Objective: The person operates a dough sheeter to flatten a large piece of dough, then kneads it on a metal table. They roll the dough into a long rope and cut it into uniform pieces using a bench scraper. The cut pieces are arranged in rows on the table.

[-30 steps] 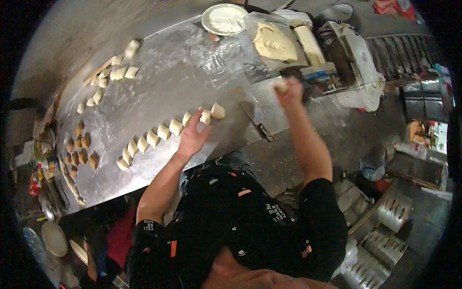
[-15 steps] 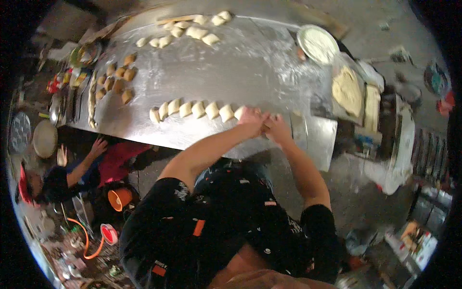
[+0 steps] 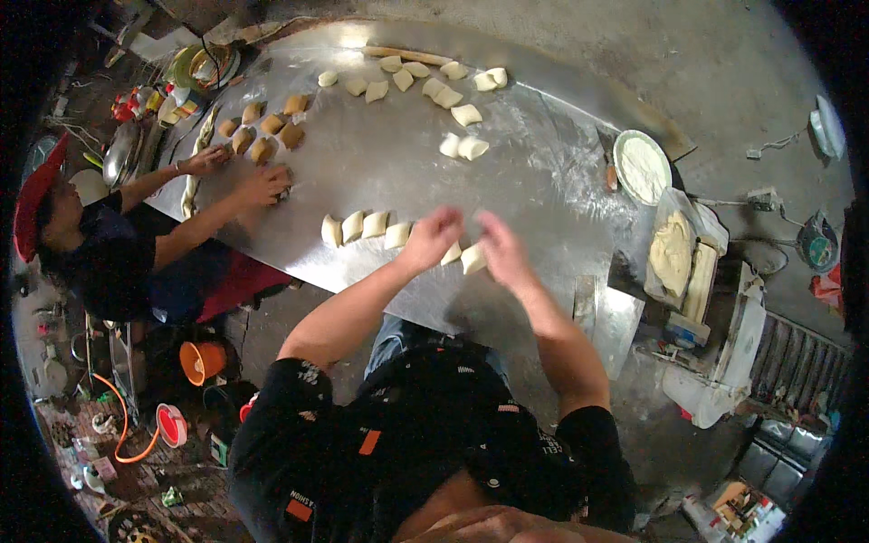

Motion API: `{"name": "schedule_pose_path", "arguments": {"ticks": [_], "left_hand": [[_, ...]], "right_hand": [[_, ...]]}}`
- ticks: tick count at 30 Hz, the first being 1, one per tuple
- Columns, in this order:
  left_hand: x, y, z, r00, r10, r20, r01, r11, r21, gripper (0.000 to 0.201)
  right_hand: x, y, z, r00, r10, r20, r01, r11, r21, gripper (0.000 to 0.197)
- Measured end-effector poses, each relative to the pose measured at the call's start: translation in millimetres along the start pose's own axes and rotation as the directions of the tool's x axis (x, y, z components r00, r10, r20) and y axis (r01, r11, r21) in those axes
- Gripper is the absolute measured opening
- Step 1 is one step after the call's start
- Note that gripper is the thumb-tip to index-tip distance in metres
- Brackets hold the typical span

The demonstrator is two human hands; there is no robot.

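Observation:
A row of pale dough pieces (image 3: pixel 362 226) lies on the floured steel table (image 3: pixel 543 190) in front of me. My left hand (image 3: pixel 434 235) hovers over the right end of this row, fingers loosely spread and blurred. My right hand (image 3: pixel 500 252) is a little to the right of it, fingers extended, next to the last dough piece (image 3: pixel 472 260). The hands are apart and I see nothing held in either.
A person in a red cap (image 3: pixel 36 195) at the table's left has both hands by browner dough pieces (image 3: pixel 262 136). More pale pieces (image 3: pixel 434 86) lie at the far side. A white plate (image 3: pixel 643 167), bagged dough (image 3: pixel 672 253) and an orange bucket (image 3: pixel 201 360) are nearby.
My hands, joined at the row's right end half a second ago, have separated. The view has swung left, bringing the person in the red cap further into view.

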State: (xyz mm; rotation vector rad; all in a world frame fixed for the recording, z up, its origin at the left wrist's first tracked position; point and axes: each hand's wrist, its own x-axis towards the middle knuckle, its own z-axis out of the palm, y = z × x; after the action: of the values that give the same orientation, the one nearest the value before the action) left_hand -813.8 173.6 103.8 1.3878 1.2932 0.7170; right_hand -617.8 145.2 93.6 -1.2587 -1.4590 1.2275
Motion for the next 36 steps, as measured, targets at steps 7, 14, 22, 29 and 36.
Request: {"name": "schedule_pose_path", "arguments": {"ticks": [7,14,22,29,36], "left_hand": [[-6.5,-103.0,-100.1,0.981,-0.126,0.148,0.031,0.852,0.522,0.048],[-43.1,-94.4,-196.4,0.799,-0.426,0.424,-0.083,0.621,0.779,0.030],[-6.7,-107.1,-134.8,0.952,0.296,0.079,-0.264,0.665,0.698,0.049],[90.3,-83.4,-36.7,0.936,0.348,-0.059,-0.238,0.744,0.624,0.052],[-2.6,-113.4,-65.2,0.914,0.298,-0.276,-0.066,0.780,0.622,0.063]], "right_hand": [[32.8,17.5,107.9,0.734,0.516,0.442,0.021,0.633,-0.774,0.036],[59.5,-23.7,14.8,0.758,0.494,0.427,0.064,0.595,-0.801,0.033],[44.1,13.4,18.6,0.955,-0.185,0.233,0.297,0.641,-0.708,0.039],[97.5,30.1,-131.7,0.954,-0.249,-0.167,0.052,0.686,-0.725,0.015],[123.9,166.9,-412.1,0.918,-0.034,-0.396,-0.397,-0.069,-0.915,0.027]]}}
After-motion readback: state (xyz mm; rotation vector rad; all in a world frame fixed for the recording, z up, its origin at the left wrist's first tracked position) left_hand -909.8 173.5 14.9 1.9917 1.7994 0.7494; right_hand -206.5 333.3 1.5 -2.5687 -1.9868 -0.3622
